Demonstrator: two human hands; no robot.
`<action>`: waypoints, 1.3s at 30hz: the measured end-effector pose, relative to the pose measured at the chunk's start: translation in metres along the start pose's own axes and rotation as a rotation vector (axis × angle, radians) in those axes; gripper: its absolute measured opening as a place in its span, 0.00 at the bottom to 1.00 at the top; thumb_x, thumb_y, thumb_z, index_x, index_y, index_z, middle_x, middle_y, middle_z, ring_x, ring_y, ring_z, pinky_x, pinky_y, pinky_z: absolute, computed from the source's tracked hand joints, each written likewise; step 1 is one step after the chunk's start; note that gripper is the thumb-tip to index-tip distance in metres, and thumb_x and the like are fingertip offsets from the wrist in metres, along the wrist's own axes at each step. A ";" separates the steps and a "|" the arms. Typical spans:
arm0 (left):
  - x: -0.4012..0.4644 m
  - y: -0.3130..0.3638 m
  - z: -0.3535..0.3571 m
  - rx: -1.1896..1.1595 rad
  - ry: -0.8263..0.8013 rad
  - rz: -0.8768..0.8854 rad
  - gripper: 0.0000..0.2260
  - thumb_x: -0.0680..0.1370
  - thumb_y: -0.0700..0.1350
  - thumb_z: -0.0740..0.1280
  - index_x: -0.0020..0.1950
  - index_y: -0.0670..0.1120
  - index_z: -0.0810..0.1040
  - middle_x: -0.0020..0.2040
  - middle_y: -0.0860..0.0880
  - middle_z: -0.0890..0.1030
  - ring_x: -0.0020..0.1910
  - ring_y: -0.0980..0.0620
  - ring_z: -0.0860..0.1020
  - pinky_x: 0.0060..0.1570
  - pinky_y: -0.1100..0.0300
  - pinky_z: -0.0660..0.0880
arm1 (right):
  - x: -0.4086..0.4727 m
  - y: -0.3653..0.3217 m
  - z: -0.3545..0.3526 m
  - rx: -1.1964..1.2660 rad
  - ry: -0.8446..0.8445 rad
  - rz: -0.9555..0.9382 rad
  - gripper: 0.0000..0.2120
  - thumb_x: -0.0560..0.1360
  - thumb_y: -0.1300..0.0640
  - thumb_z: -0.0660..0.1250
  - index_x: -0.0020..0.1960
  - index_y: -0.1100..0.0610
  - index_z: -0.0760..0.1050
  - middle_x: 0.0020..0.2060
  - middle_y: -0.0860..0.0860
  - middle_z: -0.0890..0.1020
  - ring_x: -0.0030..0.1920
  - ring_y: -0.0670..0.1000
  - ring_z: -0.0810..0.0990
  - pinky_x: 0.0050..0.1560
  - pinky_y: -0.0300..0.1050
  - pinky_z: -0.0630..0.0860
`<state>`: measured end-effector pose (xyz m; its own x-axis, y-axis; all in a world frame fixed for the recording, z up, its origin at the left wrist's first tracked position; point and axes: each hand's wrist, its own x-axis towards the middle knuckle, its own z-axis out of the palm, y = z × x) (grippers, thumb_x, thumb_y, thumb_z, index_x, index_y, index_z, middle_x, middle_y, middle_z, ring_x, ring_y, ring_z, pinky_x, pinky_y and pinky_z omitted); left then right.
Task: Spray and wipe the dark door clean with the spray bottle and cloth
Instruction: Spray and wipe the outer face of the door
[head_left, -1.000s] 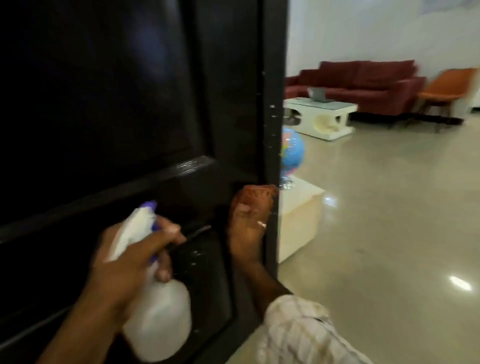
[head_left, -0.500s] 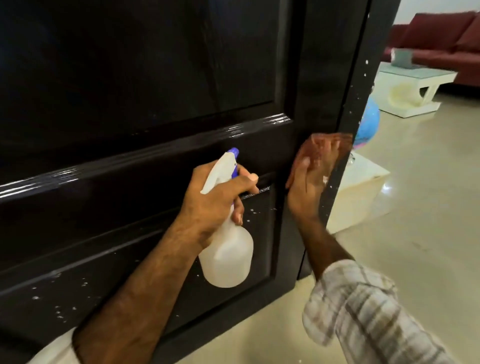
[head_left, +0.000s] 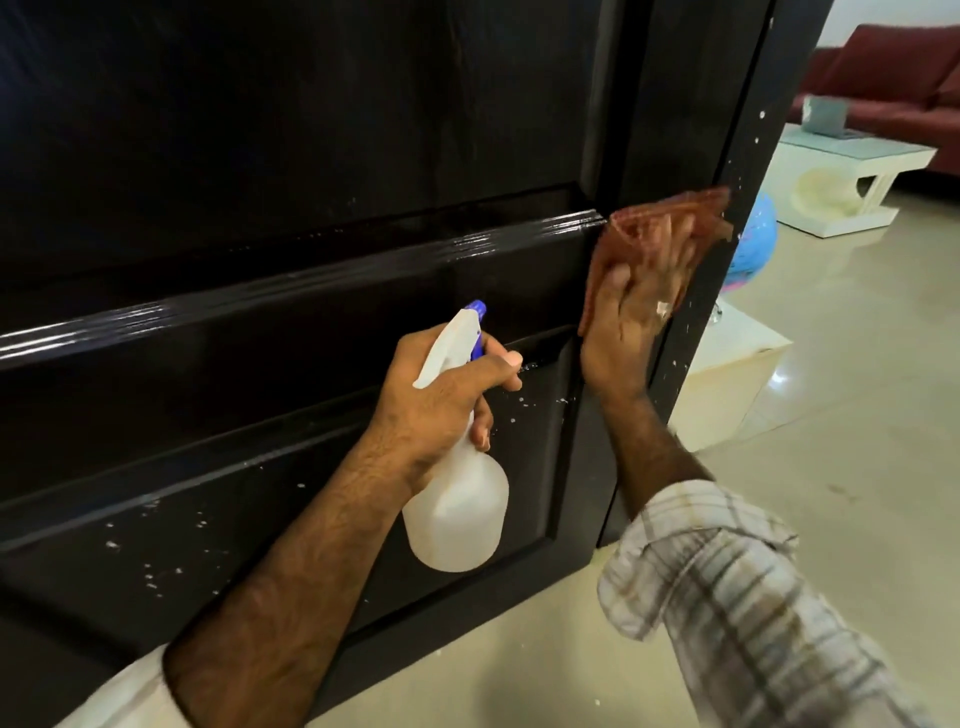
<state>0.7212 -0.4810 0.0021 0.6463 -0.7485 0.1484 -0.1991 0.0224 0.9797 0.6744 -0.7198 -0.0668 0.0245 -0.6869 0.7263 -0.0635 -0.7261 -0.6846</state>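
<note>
A pale glossy floor (head_left: 779, 519) runs behind the dark door (head_left: 260, 156), with a red sofa (head_left: 883, 78) and white low table (head_left: 852, 176) well beyond the door's edge. The left hand (head_left: 441, 400) grips the spray bottle (head_left: 457, 509), fingers curled round its neck, nozzle aimed at the door. The right hand (head_left: 634, 312) presses the reddish cloth (head_left: 670, 218) flat against the door near its edge. White droplets speckle the lower panel and the edge, so I judge most of the wiping is left.

No legible text or labels anywhere.
</note>
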 end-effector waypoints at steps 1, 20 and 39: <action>-0.002 -0.003 -0.002 0.004 0.008 -0.002 0.05 0.81 0.44 0.73 0.51 0.42 0.82 0.45 0.45 0.87 0.24 0.51 0.76 0.33 0.52 0.81 | -0.023 0.019 0.001 0.007 0.001 0.092 0.30 0.89 0.42 0.50 0.86 0.53 0.49 0.86 0.61 0.50 0.86 0.61 0.47 0.84 0.64 0.45; -0.016 -0.018 -0.017 0.017 -0.008 -0.123 0.09 0.79 0.44 0.75 0.55 0.42 0.80 0.43 0.43 0.87 0.26 0.50 0.76 0.30 0.54 0.79 | 0.011 -0.027 0.000 -0.070 -0.018 -0.138 0.30 0.88 0.49 0.56 0.85 0.62 0.56 0.85 0.64 0.54 0.85 0.65 0.50 0.85 0.61 0.46; -0.043 -0.044 -0.065 0.018 -0.052 -0.019 0.06 0.79 0.45 0.75 0.49 0.43 0.83 0.46 0.39 0.87 0.26 0.47 0.75 0.32 0.54 0.78 | -0.058 -0.072 0.032 -0.031 -0.019 -0.154 0.30 0.88 0.53 0.57 0.86 0.60 0.52 0.86 0.62 0.50 0.86 0.65 0.45 0.83 0.68 0.43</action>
<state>0.7502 -0.4069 -0.0381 0.6106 -0.7824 0.1224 -0.2005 -0.0032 0.9797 0.7099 -0.6284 -0.0611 0.0549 -0.5678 0.8213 -0.0880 -0.8221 -0.5625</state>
